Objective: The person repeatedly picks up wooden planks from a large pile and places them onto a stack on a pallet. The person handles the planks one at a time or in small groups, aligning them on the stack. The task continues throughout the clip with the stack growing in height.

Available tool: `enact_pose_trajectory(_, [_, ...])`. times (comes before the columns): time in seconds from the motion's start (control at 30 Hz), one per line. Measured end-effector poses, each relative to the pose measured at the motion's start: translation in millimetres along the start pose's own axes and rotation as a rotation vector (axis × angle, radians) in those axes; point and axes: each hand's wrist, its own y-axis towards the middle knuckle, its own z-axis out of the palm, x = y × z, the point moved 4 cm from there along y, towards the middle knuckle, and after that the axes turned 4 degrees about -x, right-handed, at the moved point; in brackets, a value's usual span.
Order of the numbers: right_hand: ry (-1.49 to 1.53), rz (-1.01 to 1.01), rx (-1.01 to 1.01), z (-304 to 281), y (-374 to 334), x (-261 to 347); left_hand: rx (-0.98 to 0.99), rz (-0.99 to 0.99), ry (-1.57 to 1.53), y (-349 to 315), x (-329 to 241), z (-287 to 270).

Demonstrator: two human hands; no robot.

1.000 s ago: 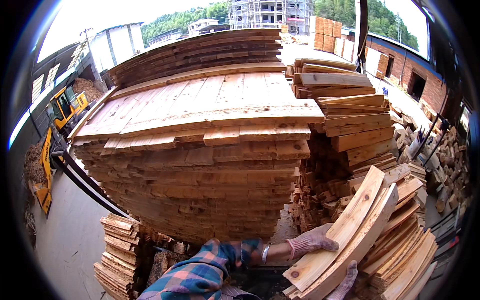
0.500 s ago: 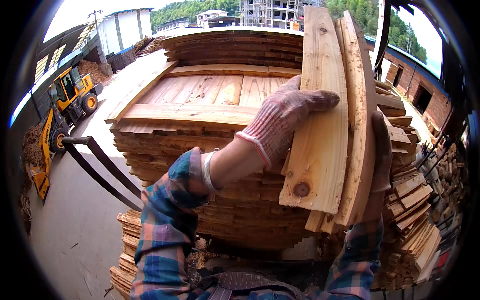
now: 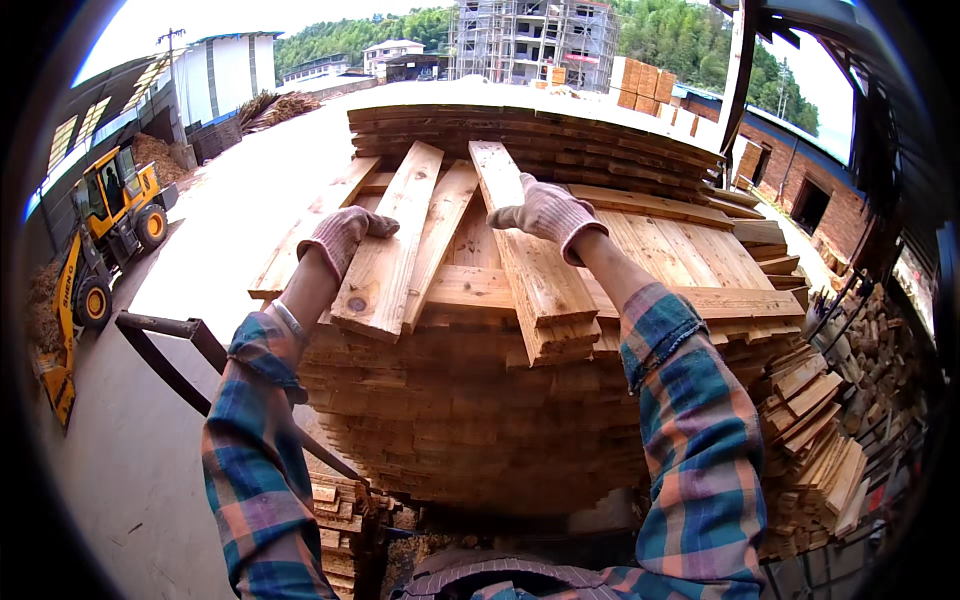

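My left hand, in a pinkish knitted work glove, grips the left edge of a knotted wooden board, thumb on top and fingers partly hidden. Partly under that board lies another narrow plank, slanting to the right. In a similar glove, my right hand holds the right edge of a second wooden board. At least one more board shows beneath it at the near end. Both groups rest across the top of a large lumber stack, with a gap between them.
Higher layers of planks rise behind. A crosswise plank runs along the stack's near edge. Left of it stand a dark metal rail and a yellow wheel loader. Loose boards are heaped at the right.
The boards, held together in a raised bundle at the right, now lie in two groups on the stack. My hands have moved apart, the left one leftward. The view has shifted too.
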Motion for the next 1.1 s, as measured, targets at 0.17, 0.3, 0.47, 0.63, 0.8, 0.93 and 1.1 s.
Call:
enact_pose_trajectory(0.17, [-0.019,0.144,0.134,11,10,-24,0.057,0.044,0.119,24,46,2])
enact_pose_trajectory(0.3, [0.383,0.192,0.083,17,29,-83,-0.062,-0.090,-0.203,-5,13,78])
enact_pose_trajectory(0.47, [0.073,0.209,0.066,-6,1,-100,-0.081,-0.045,-0.151,-15,35,17])
enact_pose_trajectory(0.63, [-0.074,0.365,0.095,-12,-23,-153,-0.479,-0.611,0.107,-10,-14,91])
enact_pose_trajectory(0.8, [-0.082,-0.167,-0.130,-18,-25,-139,-0.254,-0.413,1.573,35,-30,90])
enact_pose_trajectory(0.93, [0.626,-0.100,-0.153,6,-25,-176,0.101,-0.086,0.967,51,-7,146])
enact_pose_trajectory(1.1, [0.768,0.014,-0.194,11,-35,-192,0.560,-0.116,1.413,66,14,207])
